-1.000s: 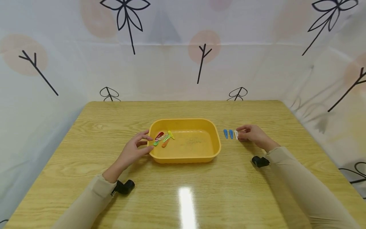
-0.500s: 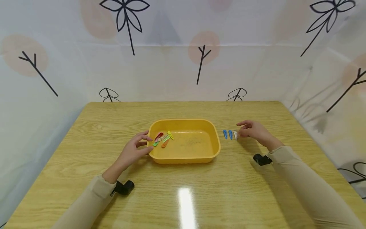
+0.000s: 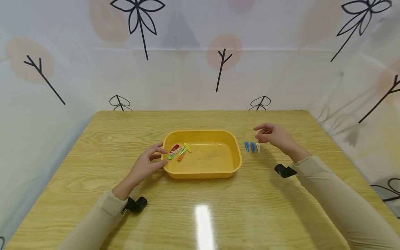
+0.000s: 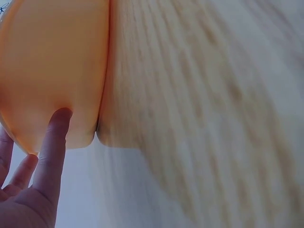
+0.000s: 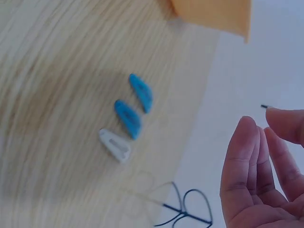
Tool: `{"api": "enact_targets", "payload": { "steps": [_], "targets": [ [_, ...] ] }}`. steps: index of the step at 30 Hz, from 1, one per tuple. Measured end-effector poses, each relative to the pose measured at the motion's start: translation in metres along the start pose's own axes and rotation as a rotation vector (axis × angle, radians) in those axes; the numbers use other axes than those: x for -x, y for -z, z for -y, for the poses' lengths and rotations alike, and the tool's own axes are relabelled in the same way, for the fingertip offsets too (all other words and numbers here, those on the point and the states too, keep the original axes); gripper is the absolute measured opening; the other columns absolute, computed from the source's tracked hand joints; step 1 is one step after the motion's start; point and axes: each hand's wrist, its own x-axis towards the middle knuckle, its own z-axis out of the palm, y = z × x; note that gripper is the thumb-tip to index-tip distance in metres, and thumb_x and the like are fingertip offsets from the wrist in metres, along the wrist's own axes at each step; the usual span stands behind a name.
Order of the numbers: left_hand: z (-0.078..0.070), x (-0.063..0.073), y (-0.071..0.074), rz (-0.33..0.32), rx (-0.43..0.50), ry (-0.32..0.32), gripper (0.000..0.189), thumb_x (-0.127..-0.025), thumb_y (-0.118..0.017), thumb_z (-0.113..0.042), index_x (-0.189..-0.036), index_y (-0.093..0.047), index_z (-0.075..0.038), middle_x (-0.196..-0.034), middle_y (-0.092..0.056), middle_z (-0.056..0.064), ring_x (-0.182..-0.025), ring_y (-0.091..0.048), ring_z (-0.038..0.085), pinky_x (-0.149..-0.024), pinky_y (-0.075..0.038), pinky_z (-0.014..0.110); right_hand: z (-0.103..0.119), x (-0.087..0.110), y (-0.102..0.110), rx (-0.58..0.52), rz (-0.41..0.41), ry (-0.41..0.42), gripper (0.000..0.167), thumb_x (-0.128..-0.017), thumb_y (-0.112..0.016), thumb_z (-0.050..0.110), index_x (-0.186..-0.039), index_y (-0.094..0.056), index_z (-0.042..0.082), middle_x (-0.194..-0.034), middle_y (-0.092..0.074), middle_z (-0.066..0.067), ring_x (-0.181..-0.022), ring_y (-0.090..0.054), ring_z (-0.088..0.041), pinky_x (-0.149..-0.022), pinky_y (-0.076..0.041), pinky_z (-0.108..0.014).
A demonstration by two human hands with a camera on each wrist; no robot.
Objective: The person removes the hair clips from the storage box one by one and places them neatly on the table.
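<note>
My left hand [image 3: 147, 161] touches the left end of the yellow tray [image 3: 200, 175]. Its fingers reach to the rim, and in the left wrist view the straight thumb [image 4: 52, 152] presses against the outer wall. At the tray's left end lies a small group of snap hair clips, among them a red one [image 3: 174, 148], a yellow one [image 3: 187, 147] and an orange one [image 3: 181, 156]. To the right of the tray, a row holds two blue hair clips [image 5: 127, 118] and a white hair clip [image 5: 115, 145]. Above this row hovers my right hand [image 3: 278, 137], fingers loosely bent, holding nothing.
Everything stands on a wood-grain table [image 3: 175, 218]. Behind it hangs a white cloth [image 3: 181, 80] with drawn plants. A black wrist camera [image 3: 136, 205] sits under the left sleeve, and another camera [image 3: 285, 171] is at the right wrist.
My right hand has let go of the white hair clip, which stays beside the blue ones, and has risen up and away over the row. The left hand and tray have not moved.
</note>
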Motion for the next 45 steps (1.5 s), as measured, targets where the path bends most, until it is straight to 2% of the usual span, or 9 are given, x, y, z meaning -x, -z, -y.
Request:
{"api": "enact_targets", "payload": {
  "steps": [6,13,23,29,45],
  "targets": [
    [0.001,0.000,0.001,-0.005,-0.015,0.013,0.032,-0.085,-0.070,-0.017,-0.110,-0.058,0.000,-0.147,-0.031,0.008,-0.115,-0.048,0.038,-0.079,-0.053,0.032,0.019,-0.002,-0.008,-0.015,0.010,0.020,0.038,-0.091,-0.062,0.014,-0.123,-0.053,-0.003,-0.100,-0.057,-0.019,-0.078,-0.062,-0.016,-0.075,-0.054,-0.030],
    [0.000,0.002,0.003,-0.009,-0.017,0.032,0.032,-0.085,-0.070,-0.017,-0.110,-0.058,-0.001,-0.147,-0.031,0.008,-0.115,-0.049,0.037,-0.079,-0.053,0.031,0.035,-0.010,-0.018,0.003,0.040,0.035,0.036,-0.091,-0.062,0.017,-0.122,-0.055,0.001,-0.101,-0.058,-0.019,-0.082,-0.063,-0.022,-0.081,-0.052,-0.040],
    [0.000,0.001,0.003,-0.005,-0.008,0.016,0.035,-0.085,-0.070,-0.019,-0.111,-0.058,0.001,-0.147,-0.031,0.008,-0.115,-0.048,0.038,-0.077,-0.053,0.031,0.059,-0.024,-0.033,0.005,0.080,0.075,0.033,-0.090,-0.063,0.018,-0.119,-0.058,0.004,-0.098,-0.059,-0.016,-0.084,-0.062,-0.026,-0.079,-0.052,-0.036],
    [0.000,0.000,0.002,-0.007,-0.004,0.014,0.034,-0.084,-0.070,-0.019,-0.110,-0.059,0.000,-0.146,-0.032,0.008,-0.114,-0.049,0.037,-0.077,-0.053,0.030,0.070,-0.035,-0.047,-0.037,0.104,0.094,0.030,-0.089,-0.064,0.014,-0.117,-0.060,0.005,-0.096,-0.060,-0.018,-0.087,-0.062,-0.033,-0.080,-0.052,-0.038],
    [-0.001,-0.001,0.001,-0.002,0.003,0.016,0.034,-0.085,-0.070,-0.018,-0.111,-0.058,0.000,-0.147,-0.031,0.008,-0.116,-0.048,0.036,-0.081,-0.052,0.032,0.087,-0.056,-0.079,-0.114,0.200,0.096,0.030,-0.087,-0.063,0.006,-0.117,-0.060,0.002,-0.096,-0.058,-0.016,-0.093,-0.059,-0.040,-0.085,-0.049,-0.046]
  ]
}}
